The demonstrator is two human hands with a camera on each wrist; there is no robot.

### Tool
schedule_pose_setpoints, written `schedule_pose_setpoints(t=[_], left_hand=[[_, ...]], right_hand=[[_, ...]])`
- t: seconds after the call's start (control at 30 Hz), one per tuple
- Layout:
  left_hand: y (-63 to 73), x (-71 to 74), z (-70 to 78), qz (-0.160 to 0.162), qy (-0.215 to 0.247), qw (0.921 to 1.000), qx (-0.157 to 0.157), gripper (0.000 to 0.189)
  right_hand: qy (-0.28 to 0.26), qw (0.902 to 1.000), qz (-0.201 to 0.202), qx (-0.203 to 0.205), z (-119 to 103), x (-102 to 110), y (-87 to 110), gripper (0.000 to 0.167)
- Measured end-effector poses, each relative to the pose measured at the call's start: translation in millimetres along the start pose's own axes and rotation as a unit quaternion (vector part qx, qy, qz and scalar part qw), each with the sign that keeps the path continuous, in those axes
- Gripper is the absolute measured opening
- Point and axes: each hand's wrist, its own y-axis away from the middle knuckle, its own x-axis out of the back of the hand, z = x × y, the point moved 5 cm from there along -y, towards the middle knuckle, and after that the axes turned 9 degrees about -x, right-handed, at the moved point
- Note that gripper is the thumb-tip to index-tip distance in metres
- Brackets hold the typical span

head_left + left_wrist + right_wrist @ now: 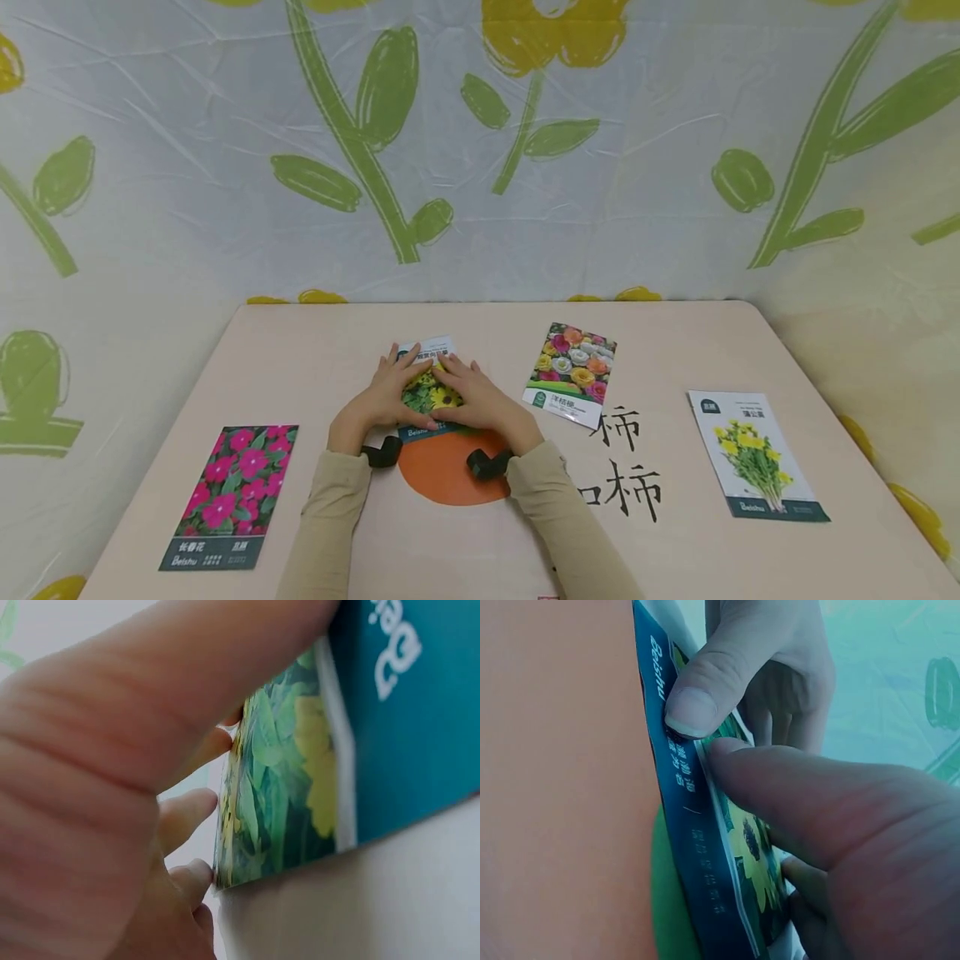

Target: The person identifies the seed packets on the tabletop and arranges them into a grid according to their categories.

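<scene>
A seed packet (422, 395) printed with yellow flowers lies on the table, both hands over it. From the left side, the left hand (384, 397) rests on the packet with fingers spread. The right hand (480, 398) lies over the right side, its fingers also spread and fairly straight. In the right wrist view, both thumbs touch the packet's front near the dark blue strip (697, 847), their tips close together. The left wrist view shows the left thumb (172, 682) across the printed face. Parts of the packet's front are hidden under the hands.
A pink-flower packet (228, 492) lies at the left. Right of the hands is a packet of mixed blooms (572, 373), and farther right a yellow-flower packet (757, 454). The pale tabletop (420, 558) bears an orange circle (453, 479) and black characters (633, 490). A flower-patterned cloth (600, 217) hangs behind.
</scene>
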Motion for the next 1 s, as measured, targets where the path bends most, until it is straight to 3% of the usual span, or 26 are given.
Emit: schedule_pose_setpoints(t=[0.6,1.0], left_hand=[[-2.2,0.6,-0.8,0.011,-0.011,0.9998,-0.012,0.088],[-6.0,-1.6,2.9,0.032,-0.038,0.9986,-0.018,0.073]], right_hand=[[0.002,0.9996,0.011,-0.026,6.0,4.1,2.0,0.075],[0.007,0.9985,0.044,-0.033,13.2,5.2,-1.6,0.072]])
